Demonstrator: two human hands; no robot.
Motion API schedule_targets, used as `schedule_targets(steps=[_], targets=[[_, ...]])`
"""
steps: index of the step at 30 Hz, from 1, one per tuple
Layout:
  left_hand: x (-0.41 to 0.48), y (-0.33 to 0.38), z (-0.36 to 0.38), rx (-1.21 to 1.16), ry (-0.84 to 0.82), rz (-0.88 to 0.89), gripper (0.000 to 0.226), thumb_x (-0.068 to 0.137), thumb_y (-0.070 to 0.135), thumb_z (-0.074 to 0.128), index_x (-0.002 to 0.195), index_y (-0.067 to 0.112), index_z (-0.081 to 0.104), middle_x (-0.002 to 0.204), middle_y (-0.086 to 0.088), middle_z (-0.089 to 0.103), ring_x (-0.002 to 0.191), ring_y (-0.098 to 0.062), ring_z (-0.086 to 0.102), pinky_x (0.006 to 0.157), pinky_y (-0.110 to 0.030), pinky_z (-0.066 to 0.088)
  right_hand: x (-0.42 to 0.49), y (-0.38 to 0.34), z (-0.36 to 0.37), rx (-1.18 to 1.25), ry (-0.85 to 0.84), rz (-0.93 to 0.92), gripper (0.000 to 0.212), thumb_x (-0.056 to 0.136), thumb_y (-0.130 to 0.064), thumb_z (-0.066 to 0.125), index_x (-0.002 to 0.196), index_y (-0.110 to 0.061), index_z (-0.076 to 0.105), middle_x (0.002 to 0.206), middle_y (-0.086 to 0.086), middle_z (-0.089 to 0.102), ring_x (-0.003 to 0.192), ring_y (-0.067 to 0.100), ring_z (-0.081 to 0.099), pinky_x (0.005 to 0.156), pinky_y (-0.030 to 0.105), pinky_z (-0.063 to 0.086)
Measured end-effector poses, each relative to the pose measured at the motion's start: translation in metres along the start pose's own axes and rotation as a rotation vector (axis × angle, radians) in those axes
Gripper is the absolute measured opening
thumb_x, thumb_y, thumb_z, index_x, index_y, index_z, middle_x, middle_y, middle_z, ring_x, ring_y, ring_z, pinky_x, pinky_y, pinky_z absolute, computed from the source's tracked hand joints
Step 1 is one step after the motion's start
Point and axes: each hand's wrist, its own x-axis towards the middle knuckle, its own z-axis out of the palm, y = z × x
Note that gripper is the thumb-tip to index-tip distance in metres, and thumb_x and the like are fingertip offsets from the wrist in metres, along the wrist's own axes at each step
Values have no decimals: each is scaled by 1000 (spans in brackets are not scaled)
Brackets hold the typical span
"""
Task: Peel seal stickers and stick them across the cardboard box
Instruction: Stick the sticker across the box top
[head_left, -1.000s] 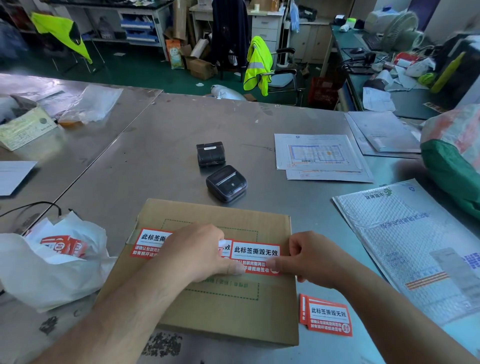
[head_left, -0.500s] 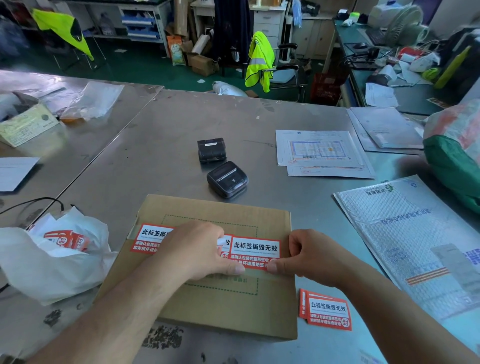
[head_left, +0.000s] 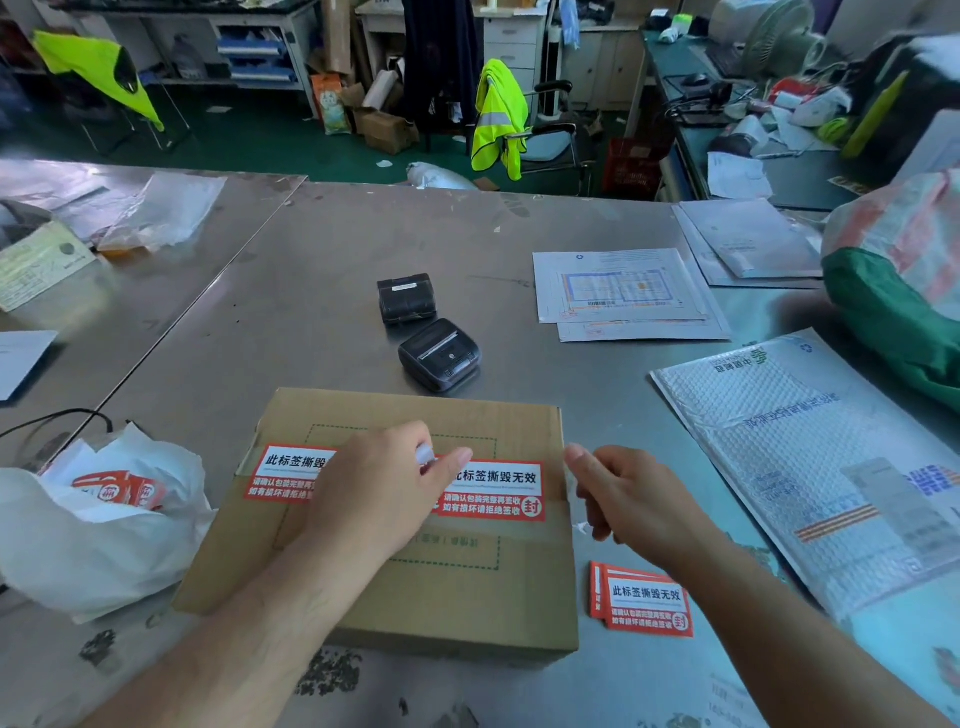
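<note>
Two seal stickers lie end to end across the cardboard box, long axes left-right. My left hand covers their join, fingers pinching a pale scrap. My right hand, loosely curled and holding I cannot tell what, is nearer the spare stickers on the desk.

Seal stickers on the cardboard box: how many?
2: left sticker partly under the left hand; right sticker reaching the cardboard box edge. The hand may hide more.
</note>
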Motion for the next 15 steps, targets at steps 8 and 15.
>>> schedule_targets(steps=[8,15], targets=[[-9,33,27,-231,88,320,27,83,38,71,73,26,48,56,19,39,54,-7,40,49,-9,24,-8,62,-15,8,107,236,37,94,-42,58,75,-12,66,55,2,68,44,7,60,57,29,48],[-9,32,39,-251,48,321,18,81,27,72,77,24,54,65,15,55,63,-11,54,51,-13,28,-17,131,14,-230,134,484,38,88,-49,66,85,-11,63,82,5,69,84,26,66,67,30,44]])
